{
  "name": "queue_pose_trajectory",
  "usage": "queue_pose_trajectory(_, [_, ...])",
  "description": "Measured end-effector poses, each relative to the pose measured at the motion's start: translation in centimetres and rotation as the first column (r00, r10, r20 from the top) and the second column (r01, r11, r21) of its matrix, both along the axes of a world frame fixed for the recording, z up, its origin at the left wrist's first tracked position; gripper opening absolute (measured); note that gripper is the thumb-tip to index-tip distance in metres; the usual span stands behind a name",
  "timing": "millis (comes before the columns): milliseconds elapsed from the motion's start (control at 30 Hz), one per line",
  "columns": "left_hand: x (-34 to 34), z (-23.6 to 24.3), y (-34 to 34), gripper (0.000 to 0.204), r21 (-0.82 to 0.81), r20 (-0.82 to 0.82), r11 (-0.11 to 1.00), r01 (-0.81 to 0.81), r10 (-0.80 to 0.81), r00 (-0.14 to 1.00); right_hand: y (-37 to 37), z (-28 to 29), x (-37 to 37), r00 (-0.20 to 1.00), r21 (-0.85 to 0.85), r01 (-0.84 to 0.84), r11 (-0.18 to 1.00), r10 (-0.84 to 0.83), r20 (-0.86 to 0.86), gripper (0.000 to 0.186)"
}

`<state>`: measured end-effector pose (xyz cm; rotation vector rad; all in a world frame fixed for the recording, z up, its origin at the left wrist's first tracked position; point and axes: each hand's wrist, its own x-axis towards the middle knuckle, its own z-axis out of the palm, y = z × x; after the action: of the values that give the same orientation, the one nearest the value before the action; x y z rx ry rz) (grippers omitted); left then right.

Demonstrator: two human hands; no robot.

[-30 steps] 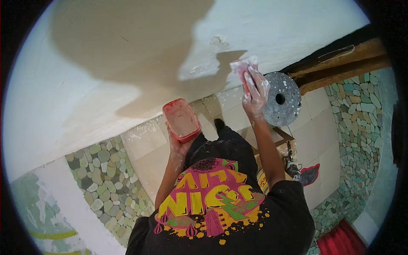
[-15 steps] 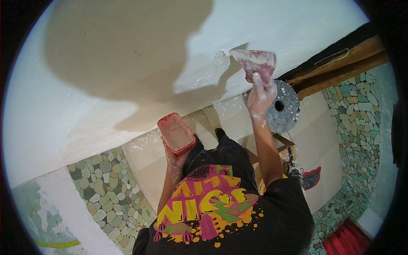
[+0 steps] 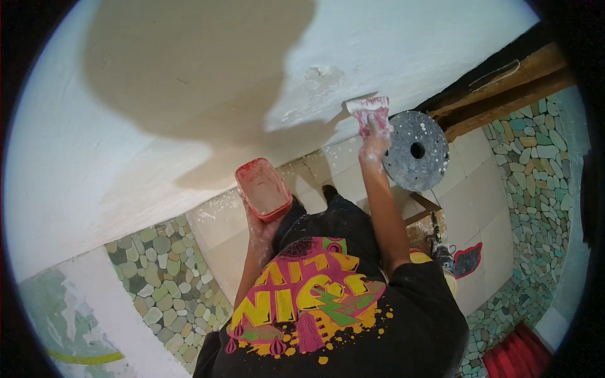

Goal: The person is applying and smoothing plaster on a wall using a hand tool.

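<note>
My left hand (image 3: pixel 259 228) is closed round the underside of a red rectangular tub (image 3: pixel 265 189) with pale filler paste inside, held in front of my body. In my right hand (image 3: pixel 374 146) is a red scraper (image 3: pixel 369 114), smeared with white paste, its wide edge up by the white wall (image 3: pixel 246 120). Whether that edge touches the wall I cannot tell. White smears cover the right fingers. A rough patch (image 3: pixel 322 74) with a small pit shows on the wall, up and left of the scraper.
A grey, paint-spotted round plate with a centre hole (image 3: pixel 403 165) stands right of my right hand. Beyond it lies a wooden beam (image 3: pixel 504 94). Beige floor tiles (image 3: pixel 214 233) run along the wall, with pebble paving (image 3: pixel 165 283) at both sides. Red fabric (image 3: pixel 517 356) shows at lower right.
My right hand and the scraper have moved down and slightly left, away from the pitted patch, which now shows more fully. The left hand and tub have stayed nearly in place.
</note>
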<state>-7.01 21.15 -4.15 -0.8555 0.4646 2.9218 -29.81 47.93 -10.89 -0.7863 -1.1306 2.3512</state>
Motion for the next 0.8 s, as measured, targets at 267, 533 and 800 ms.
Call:
queue_pose_trajectory(267, [2.2, -1.3, -1.8, 0.071, -0.028, 0.028, 0.999, -0.044, 0.045, 0.999, 1.2, 13.0, 3.6, 0.952, 0.547, -0.099, 0.831, 0.239, -0.192, 0.025])
queue_pose_trajectory(533, [3.6, -1.4, -4.5, 0.072, 0.02, 0.03, 0.994, -0.109, 0.109, 0.994, -5.3, 16.5, 1.6, 0.864, 0.889, 0.057, 0.454, 0.424, -0.271, 0.046])
queue_pose_trajectory(800, [6.0, -2.1, -9.0, 0.059, 0.077, 0.065, 0.975, -0.21, 0.205, 0.977, -12.5, 13.0, 5.8, 0.751, 0.917, -0.071, 0.393, 0.626, -0.21, 0.051])
